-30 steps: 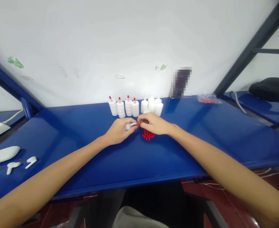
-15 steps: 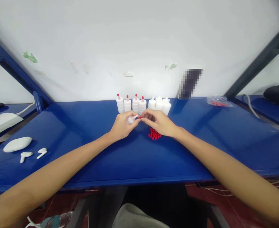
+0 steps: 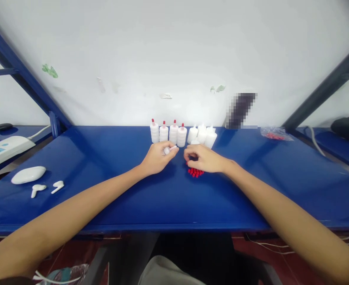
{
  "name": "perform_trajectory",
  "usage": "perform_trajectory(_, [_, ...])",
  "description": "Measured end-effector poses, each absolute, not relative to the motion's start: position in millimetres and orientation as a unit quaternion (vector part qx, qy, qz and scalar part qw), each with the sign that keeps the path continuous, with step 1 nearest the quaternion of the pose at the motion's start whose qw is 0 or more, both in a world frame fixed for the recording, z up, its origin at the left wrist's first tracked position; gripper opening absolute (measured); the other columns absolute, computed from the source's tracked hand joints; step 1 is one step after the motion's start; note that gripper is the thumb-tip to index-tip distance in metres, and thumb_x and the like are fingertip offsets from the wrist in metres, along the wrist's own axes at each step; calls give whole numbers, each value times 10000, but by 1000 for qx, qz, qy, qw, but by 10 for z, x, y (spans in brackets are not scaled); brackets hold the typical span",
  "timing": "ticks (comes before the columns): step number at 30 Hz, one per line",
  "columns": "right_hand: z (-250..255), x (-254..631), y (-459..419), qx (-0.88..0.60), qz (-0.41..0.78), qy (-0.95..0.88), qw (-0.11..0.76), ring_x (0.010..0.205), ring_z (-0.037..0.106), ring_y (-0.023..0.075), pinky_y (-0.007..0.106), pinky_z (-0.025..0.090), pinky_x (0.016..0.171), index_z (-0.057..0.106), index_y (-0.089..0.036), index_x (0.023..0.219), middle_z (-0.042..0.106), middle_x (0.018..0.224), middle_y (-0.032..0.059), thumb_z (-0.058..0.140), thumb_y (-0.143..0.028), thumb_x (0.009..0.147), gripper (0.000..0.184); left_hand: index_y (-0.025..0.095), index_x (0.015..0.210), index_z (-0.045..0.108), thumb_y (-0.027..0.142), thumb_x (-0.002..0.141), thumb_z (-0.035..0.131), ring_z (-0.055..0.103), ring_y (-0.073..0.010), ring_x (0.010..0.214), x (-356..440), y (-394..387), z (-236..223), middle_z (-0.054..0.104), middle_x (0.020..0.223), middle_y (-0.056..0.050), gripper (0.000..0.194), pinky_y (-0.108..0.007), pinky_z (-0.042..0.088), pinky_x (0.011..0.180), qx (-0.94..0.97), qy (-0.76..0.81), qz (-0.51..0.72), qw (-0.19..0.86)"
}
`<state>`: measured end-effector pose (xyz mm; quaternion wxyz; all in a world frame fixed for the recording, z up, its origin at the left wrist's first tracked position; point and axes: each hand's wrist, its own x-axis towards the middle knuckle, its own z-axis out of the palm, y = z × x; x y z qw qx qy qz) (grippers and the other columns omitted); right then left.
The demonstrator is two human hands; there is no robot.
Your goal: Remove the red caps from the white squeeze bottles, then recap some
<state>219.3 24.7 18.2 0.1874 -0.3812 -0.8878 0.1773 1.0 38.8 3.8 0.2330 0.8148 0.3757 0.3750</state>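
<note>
My left hand [image 3: 158, 159] is closed around a small white squeeze bottle [image 3: 166, 151], tipped so its pale nozzle points right. No red shows on that nozzle. My right hand [image 3: 205, 158] is curled with fingertips together, and a speck of red cap [image 3: 187, 162] shows at them. Just below it lies a pile of small red caps [image 3: 196, 173], partly hidden by the hand. Behind my hands stand several white bottles with red tips [image 3: 173, 132]. Right of these, several white bottles without red tips [image 3: 202, 134] are grouped, partly covered by my right hand.
On the blue table [image 3: 150, 202], a white earbud case [image 3: 28, 174] and two earbuds [image 3: 38, 190] lie at the left. A power strip [image 3: 6, 150] is beyond them. A clear bag with red pieces [image 3: 276, 134] lies at the back right, near a dark metal post [image 3: 319, 87].
My right hand has come away from the nozzle, moving right and down to the caps pile. My left hand still holds the bottle. The view has swung left.
</note>
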Motion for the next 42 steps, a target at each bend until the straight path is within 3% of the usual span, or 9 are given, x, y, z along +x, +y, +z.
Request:
perform_trajectory(9, [158, 2179, 253, -376, 200, -889, 170, 624, 422, 120, 256, 294, 594, 585, -184, 741, 468, 680, -33, 584, -177, 753, 14, 143, 794, 629, 399, 925, 537, 536, -124, 674, 9, 381, 25, 632, 749, 0, 302, -233, 410, 658, 824, 346, 383, 232])
perform_trajectory(15, [177, 2179, 256, -374, 276, -867, 181, 620, 491, 127, 261, 357, 619, 655, -174, 839, 574, 687, -18, 520, -167, 844, 135, 146, 747, 604, 398, 929, 524, 490, -108, 625, 11, 371, 41, 584, 691, 16, 321, -225, 384, 613, 830, 346, 375, 227])
perform_trajectory(19, [203, 2191, 255, -362, 314, -859, 178, 718, 561, 150, 282, 415, 703, 671, -165, 772, 639, 794, 21, 501, -158, 854, 189, 146, 677, 556, 405, 922, 525, 408, -86, 551, 15, 361, 46, 495, 598, 41, 358, -212, 336, 549, 831, 354, 362, 232])
perform_trajectory(24, [227, 2196, 250, -369, 344, -845, 179, 725, 571, 149, 288, 425, 742, 679, -157, 695, 627, 784, 24, 467, -216, 901, 302, 148, 689, 559, 406, 936, 514, 433, -86, 546, 2, 353, 36, 522, 599, 38, 360, -212, 338, 546, 843, 344, 347, 227])
perform_trajectory(31, [213, 2141, 192, -378, 302, -829, 281, 676, 537, 150, 274, 390, 648, 657, -154, 767, 623, 710, 12, 500, -374, 940, 321, 168, 843, 571, 374, 976, 421, 539, -137, 682, -25, 312, -7, 603, 764, -12, 287, -261, 398, 667, 914, 271, 271, 132])
perform_trajectory(35, [214, 2062, 116, -371, 285, -837, 285, 620, 506, 132, 259, 367, 593, 647, -163, 803, 619, 702, 7, 524, -386, 939, 289, 185, 897, 499, 355, 934, 463, 520, -143, 659, -18, 302, -12, 589, 788, -4, 178, -267, 382, 625, 914, 273, 265, 138])
perform_trajectory(42, [245, 2060, 64, -365, 222, -863, 269, 568, 473, 116, 251, 340, 572, 586, -183, 876, 557, 653, -26, 474, -375, 978, 244, 188, 890, 464, 341, 967, 432, 476, -119, 616, -17, 337, -2, 537, 734, 27, 174, -251, 366, 620, 887, 278, 325, 177])
